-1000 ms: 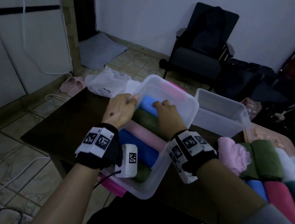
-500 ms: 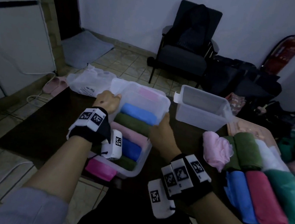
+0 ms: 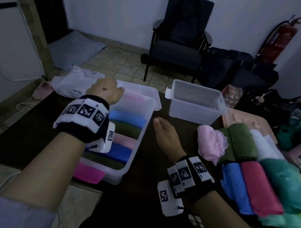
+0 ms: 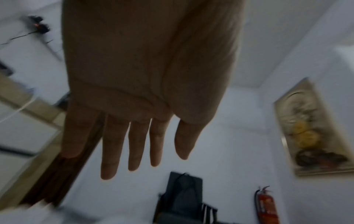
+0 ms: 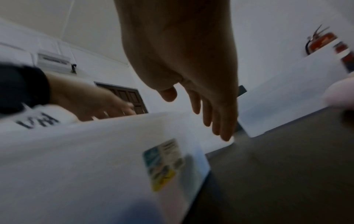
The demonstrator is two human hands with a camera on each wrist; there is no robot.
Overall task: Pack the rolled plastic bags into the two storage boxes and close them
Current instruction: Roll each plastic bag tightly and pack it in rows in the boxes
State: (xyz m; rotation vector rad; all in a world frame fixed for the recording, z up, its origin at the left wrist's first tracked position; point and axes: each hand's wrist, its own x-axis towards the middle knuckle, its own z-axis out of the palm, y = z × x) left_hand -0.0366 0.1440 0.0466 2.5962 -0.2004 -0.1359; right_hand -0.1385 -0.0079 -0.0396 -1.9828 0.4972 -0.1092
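A clear storage box [image 3: 120, 173] on the dark table [image 3: 22, 129] holds a row of rolled bags: pink, light blue [image 3: 126, 119], green, pink, blue. My left hand [image 3: 105, 90] hovers over its far left corner with straight fingers [image 4: 134, 144], holding nothing. Beside the box's right wall [image 5: 114, 151], my right hand [image 3: 164, 132] lies open above the table, fingers [image 5: 210, 118] extended. A second clear box [image 3: 194, 103] stands empty at the back. More rolled bags [image 3: 257, 186] in pink, green, white, blue, magenta and teal lie piled at the right.
A white shopping bag [image 3: 76, 84] lies behind the filled box. A magenta piece [image 3: 88, 173] sticks out at that box's near end. A peach tray [image 3: 248, 121] sits behind the pile. Beyond the table are a dark armchair [image 3: 178, 42], black bags [image 3: 235, 71] and a fire extinguisher [image 3: 274, 40].
A second ago both hands pressed a blue roll into the box, then they held its sides. Now both have let go; the left hand is lifted and the right drew back.
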